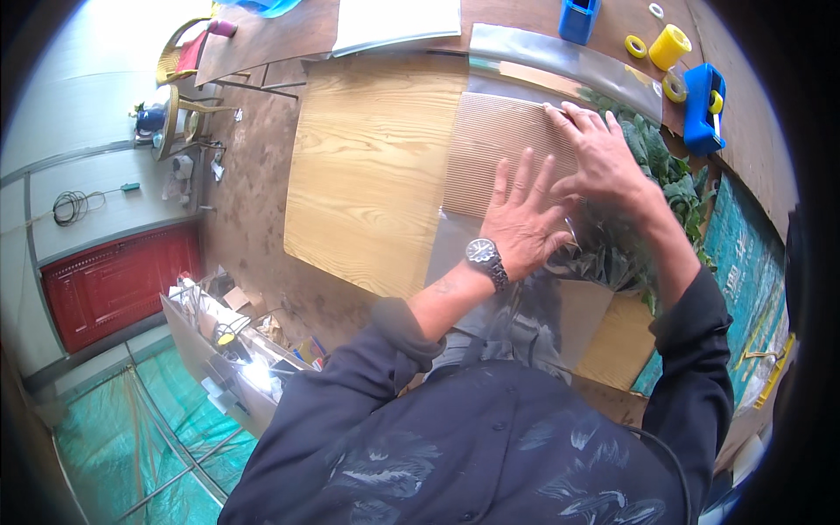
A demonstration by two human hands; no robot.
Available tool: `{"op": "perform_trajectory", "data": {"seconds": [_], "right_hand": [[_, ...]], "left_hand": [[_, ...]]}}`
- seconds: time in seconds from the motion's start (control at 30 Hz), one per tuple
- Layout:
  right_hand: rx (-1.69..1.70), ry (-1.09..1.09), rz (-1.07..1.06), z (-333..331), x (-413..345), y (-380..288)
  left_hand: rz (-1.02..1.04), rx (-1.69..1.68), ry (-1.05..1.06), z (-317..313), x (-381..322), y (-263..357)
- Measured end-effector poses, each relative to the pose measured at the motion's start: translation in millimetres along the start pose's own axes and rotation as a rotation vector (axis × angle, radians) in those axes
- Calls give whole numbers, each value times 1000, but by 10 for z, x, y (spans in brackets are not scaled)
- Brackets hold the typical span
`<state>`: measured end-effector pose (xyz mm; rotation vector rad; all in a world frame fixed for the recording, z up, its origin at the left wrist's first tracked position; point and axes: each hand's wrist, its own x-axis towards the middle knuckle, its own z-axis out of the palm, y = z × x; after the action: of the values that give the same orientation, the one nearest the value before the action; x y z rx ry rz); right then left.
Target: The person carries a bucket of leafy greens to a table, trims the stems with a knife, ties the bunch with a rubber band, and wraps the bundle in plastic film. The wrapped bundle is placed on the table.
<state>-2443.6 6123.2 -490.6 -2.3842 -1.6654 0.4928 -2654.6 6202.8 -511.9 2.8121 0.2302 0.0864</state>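
Observation:
A sheet of brown corrugated cardboard [489,151] lies before me on a grey plastic-like sheet [453,246]. My left hand [528,226], with a watch on the wrist, is spread over the cardboard's near right part, fingers apart. At the cardboard's far right edge, the fingertips of my right hand [600,151] touch it, with the thumb held apart from the fingers. Dark green leafy stems [656,151] lie to the right, partly beneath my right wrist. Clear film seems to cover the leaves [607,259] below my hands. A thin shiny strip near my left thumb is too small to identify.
A wood-grain board [374,170] extends to the left. Blue tape dispensers [705,108] [579,20] and yellow tape rolls [669,47] stand on the far side. White sheets [397,26] lie at the back. A cluttered box [230,354] sits at lower left.

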Motion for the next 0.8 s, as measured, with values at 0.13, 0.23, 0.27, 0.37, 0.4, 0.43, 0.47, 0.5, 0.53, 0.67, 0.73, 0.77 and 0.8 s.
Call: {"op": "perform_trajectory", "data": {"seconds": [0.13, 0.23, 0.27, 0.37, 0.4, 0.43, 0.47, 0.5, 0.53, 0.67, 0.73, 0.77, 0.8], "right_hand": [[-103, 28, 71, 119, -2, -155], [-103, -30, 61, 120, 9, -201], [-83, -40, 69, 99, 13, -210], [10, -78, 94, 27, 38, -217], [39, -89, 101, 2, 64, -210], [60, -97, 117, -27, 96, -188], [98, -72, 126, -29, 122, -185], [114, -49, 107, -28, 152, -174], [70, -20, 59, -17, 167, -175], [18, -51, 32, 24, 204, -181], [54, -30, 36, 61, 222, -226], [38, -29, 44, 80, 243, -253], [20, -6, 44, 119, 267, -303]], "left_hand": [[0, -1, -24, 42, -9, 3], [-9, 11, -37, 68, -16, 6], [-5, 23, -42, 73, -14, 2], [2, 6, -45, 82, -13, -5], [4, -7, -27, 80, -12, -12], [22, -37, 16, 78, -10, -19], [33, -66, 65, 73, -7, -33], [30, -125, 45, 69, -4, -49], [38, -219, 88, 58, -18, -72], [36, -318, 172, 21, -25, -181], [19, -447, 249, 18, -22, -210], [13, -503, 298, 22, -22, -218], [-9, -588, 339, 23, -22, -233]]}}
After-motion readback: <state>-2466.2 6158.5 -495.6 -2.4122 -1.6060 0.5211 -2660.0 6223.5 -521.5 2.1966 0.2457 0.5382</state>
